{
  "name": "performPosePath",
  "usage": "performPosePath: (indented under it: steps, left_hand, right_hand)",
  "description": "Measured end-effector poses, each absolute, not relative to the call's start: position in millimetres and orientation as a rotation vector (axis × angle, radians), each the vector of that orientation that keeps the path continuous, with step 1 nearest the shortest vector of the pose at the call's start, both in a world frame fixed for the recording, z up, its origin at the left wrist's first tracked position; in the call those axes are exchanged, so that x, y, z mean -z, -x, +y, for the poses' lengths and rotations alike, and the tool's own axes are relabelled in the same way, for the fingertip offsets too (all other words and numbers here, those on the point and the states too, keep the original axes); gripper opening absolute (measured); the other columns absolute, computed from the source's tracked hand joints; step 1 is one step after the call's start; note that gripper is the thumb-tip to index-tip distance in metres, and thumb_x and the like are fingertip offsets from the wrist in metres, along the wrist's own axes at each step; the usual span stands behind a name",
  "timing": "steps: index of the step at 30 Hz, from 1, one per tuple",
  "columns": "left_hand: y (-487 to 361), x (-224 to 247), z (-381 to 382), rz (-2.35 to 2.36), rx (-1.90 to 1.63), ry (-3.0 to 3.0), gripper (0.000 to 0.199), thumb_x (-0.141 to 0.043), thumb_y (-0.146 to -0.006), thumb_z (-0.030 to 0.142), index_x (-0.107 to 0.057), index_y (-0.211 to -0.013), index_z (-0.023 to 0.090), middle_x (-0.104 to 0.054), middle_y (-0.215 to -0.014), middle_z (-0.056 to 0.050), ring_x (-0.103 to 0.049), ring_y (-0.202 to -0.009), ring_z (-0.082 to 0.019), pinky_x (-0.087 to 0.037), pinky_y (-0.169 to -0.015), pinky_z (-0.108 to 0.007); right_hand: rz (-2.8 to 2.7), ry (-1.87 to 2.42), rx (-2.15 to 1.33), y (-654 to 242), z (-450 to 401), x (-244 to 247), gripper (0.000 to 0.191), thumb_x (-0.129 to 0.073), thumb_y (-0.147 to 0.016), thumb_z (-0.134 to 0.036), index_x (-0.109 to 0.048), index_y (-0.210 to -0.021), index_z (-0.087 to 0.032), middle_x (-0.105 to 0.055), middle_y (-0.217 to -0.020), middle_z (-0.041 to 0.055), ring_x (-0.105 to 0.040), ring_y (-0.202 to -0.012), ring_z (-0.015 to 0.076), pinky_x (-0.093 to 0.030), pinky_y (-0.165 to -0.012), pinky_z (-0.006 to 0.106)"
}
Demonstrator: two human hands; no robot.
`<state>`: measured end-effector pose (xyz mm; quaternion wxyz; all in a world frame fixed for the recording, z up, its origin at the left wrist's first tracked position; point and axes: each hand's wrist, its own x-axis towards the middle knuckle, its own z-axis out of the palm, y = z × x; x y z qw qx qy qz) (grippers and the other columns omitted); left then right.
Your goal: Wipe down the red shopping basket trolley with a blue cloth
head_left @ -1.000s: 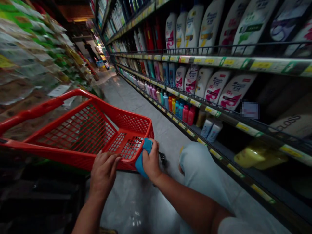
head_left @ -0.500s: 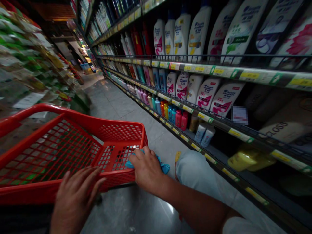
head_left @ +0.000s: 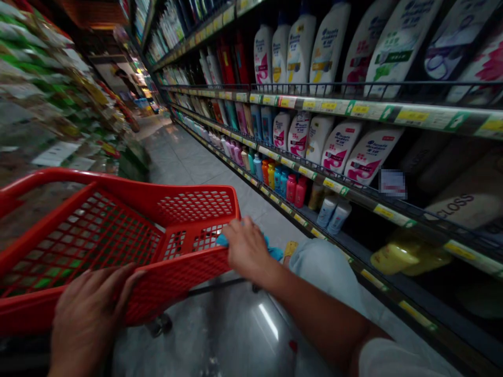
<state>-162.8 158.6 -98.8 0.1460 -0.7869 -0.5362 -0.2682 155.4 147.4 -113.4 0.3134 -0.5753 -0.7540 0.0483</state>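
Note:
A red shopping cart (head_left: pixel 176 272) with latticed plastic walls fills the left and lower part of the view. My right hand (head_left: pixel 247 248) is closed on a blue cloth (head_left: pixel 275 251) at the cart's far right corner, pressed to the rim. Parts of the cloth stick out on either side of the fingers. Over the near rim, further left, lies my left hand (head_left: pixel 88 303), its fingers stretched out and nothing seen in them. Green shows through the lattice of the basket. A caster wheel (head_left: pixel 160 324) is visible under the cart.
Shelves of shampoo bottles (head_left: pixel 334 146) run along the right. Stacked packaged goods (head_left: pixel 47 94) stand at the left. A grey tiled aisle floor (head_left: pixel 188 157) leads away to a distant person (head_left: pixel 126 81). My bent knee (head_left: pixel 326 267) is close to the bottom shelf.
My left hand has shifted left along the rim. My right hand, with the cloth, sits slightly higher and further right in view. More of the cart's near side and a wheel now show.

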Motion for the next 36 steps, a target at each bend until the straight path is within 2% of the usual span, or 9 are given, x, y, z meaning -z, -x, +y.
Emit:
performPosePath:
  steps: [6,10,15,19,22,26,29,32,36]
  left_hand:
    - [176,76,127,-1.479,0.506,1.968,0.045,-0.035,-0.098,0.058,-0.068,-0.111,0.032,-0.071,-0.092,0.001,-0.060,-0.095,-0.021,-0.030,-0.118,-0.057]
    - [192,80,113,-1.503,0.455,1.984,0.040,-0.039,-0.099,0.048,-0.072,-0.109,0.029,-0.071,-0.089,-0.005,-0.059,-0.090,-0.026,-0.042,-0.103,-0.046]
    - [189,79,91,-1.505,0.383,1.973,0.034,-0.045,-0.098,0.042,-0.072,-0.115,0.028,-0.073,-0.091,-0.006,-0.060,-0.090,-0.026,-0.043,-0.090,-0.043]
    - [201,58,68,-1.454,0.269,1.903,0.035,-0.047,-0.098,0.044,-0.067,-0.122,0.028,-0.075,-0.101,-0.006,-0.061,-0.102,-0.028,-0.030,-0.113,-0.052]
    - [219,41,48,-1.475,0.153,1.803,0.030,-0.047,-0.098,0.043,-0.068,-0.110,0.025,-0.075,-0.102,-0.007,-0.061,-0.105,-0.029,-0.017,-0.120,-0.057]
    - [224,38,32,-1.536,0.019,1.747,0.022,-0.049,-0.098,0.035,-0.068,-0.093,0.024,-0.072,-0.084,-0.003,-0.062,-0.087,-0.025,-0.038,-0.098,-0.044]
    - [210,41,28,-1.546,0.016,1.700,0.019,-0.051,-0.096,0.032,-0.068,-0.095,0.023,-0.070,-0.081,-0.004,-0.061,-0.086,-0.026,-0.038,-0.085,-0.042]
    - [199,37,21,-1.481,0.069,1.705,0.019,-0.052,-0.096,0.032,-0.068,-0.102,0.023,-0.070,-0.080,-0.003,-0.061,-0.083,-0.026,-0.038,-0.086,-0.042]
    - [202,26,7,-1.357,0.121,1.753,0.022,-0.050,-0.097,0.032,-0.065,-0.107,0.020,-0.071,-0.087,-0.006,-0.063,-0.092,-0.026,-0.039,-0.100,-0.042]
  right_hand:
    - [-1.855,1.551,-0.095,-157,164,129,0.030,-0.044,-0.085,-0.003,-0.068,-0.091,-0.022,-0.063,-0.097,0.0126,-0.047,-0.097,0.0305,-0.044,-0.080,0.045]
    - [-1.799,1.496,-0.058,-112,142,127,0.032,-0.040,-0.092,-0.008,-0.068,-0.097,-0.021,-0.061,-0.094,0.0155,-0.044,-0.099,0.0331,-0.042,-0.082,0.050]
    - [-1.895,1.302,-0.057,-93,129,127,0.034,-0.044,-0.092,-0.008,-0.069,-0.110,-0.023,-0.064,-0.104,0.0138,-0.044,-0.104,0.0329,-0.040,-0.086,0.049]
    - [-1.886,1.441,-0.099,-133,141,132,0.033,-0.048,-0.087,-0.005,-0.072,-0.102,-0.022,-0.066,-0.102,0.0130,-0.046,-0.103,0.0321,-0.041,-0.085,0.045]
    - [-1.916,1.580,-0.119,-156,148,129,0.037,-0.048,-0.087,-0.004,-0.072,-0.110,-0.021,-0.068,-0.113,0.0111,-0.047,-0.102,0.0308,-0.042,-0.084,0.042]
    - [-1.959,1.623,-0.086,-121,126,116,0.036,-0.044,-0.093,-0.008,-0.071,-0.114,-0.019,-0.067,-0.115,0.0136,-0.047,-0.105,0.0321,-0.043,-0.085,0.043]
    - [-2.035,1.397,-0.074,-64,95,111,0.038,-0.045,-0.095,-0.010,-0.067,-0.123,-0.022,-0.065,-0.125,0.0126,-0.047,-0.109,0.0312,-0.044,-0.088,0.043]
    - [-2.110,1.155,-0.088,-37,85,118,0.045,-0.045,-0.095,-0.009,-0.061,-0.134,-0.026,-0.060,-0.138,0.0073,-0.046,-0.112,0.0291,-0.045,-0.090,0.042]
    - [-1.952,1.293,-0.080,-73,121,132,0.043,-0.046,-0.093,-0.007,-0.066,-0.127,-0.024,-0.062,-0.133,0.0089,-0.045,-0.112,0.0307,-0.045,-0.092,0.045]
